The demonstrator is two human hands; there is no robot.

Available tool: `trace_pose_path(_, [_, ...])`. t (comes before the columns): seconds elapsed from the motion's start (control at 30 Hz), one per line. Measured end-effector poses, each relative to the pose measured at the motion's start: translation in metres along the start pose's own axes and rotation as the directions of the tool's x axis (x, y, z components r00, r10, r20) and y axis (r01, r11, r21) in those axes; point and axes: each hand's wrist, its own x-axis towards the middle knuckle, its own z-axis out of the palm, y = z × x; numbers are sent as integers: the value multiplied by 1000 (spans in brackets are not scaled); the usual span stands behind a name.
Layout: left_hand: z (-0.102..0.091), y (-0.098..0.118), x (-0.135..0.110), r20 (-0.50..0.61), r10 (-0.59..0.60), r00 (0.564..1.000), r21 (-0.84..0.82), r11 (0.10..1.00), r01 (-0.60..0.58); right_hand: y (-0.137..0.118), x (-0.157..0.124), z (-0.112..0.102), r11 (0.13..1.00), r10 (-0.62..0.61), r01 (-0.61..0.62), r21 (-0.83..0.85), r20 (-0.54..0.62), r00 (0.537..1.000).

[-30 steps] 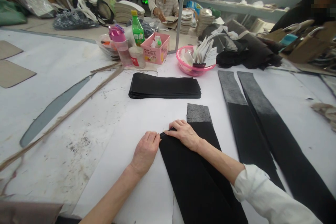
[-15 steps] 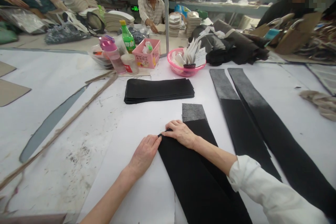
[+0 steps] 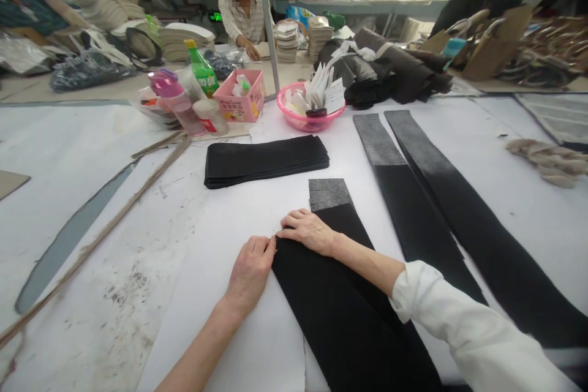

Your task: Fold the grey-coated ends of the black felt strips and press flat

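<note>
A long black fabric strip point(image 3: 340, 312) runs from the front edge up to both hands, lying partly over another black strip with a grey end point(image 3: 331, 193). My left hand point(image 3: 254, 266) pinches the strip's far left corner between thumb and fingers. Close beside it, my right hand point(image 3: 309, 231) rests along the strip's far edge, its fingertips closed on the fabric near the same corner. The exact fold under the fingers is hidden. Beyond the hands lies a neat stack of short black fabric pieces point(image 3: 266, 160).
Two long black strips with grey ends point(image 3: 413, 208) lie to the right. At the back stand a pink basin point(image 3: 310, 121), a pink box point(image 3: 243, 101), a green bottle point(image 3: 202, 68) and a pink-lidded bottle point(image 3: 177, 101). A pole point(image 3: 267, 18) rises behind. People sit beyond.
The view has swung slightly, so the background things sit further left. Both hands stay at the strip's corner, with the left fingers slightly shifted.
</note>
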Motion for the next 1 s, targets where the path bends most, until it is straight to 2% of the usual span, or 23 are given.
trace_pose_path(0.23, [0, 1, 4, 69, 22, 997, 64, 998, -27, 12, -1, -8, 999, -45, 45, -1, 23, 999])
trace_pose_path(0.5, [0, 2, 10, 68, 12, 998, 104, 994, -19, 14, -1, -5, 999, -32, 32, 23, 17, 999])
trace_pose_path(0.73, [4, 8, 18, 56, 4, 998, 57, 998, -8, 14, -1, -7, 999, -42, 42, 7, 21, 999])
trace_pose_path(1.0, [3, 6, 19, 92, -39, 995, 36, 999, 36, 23, -1, -16, 998, -53, 55, -26, 51, 997])
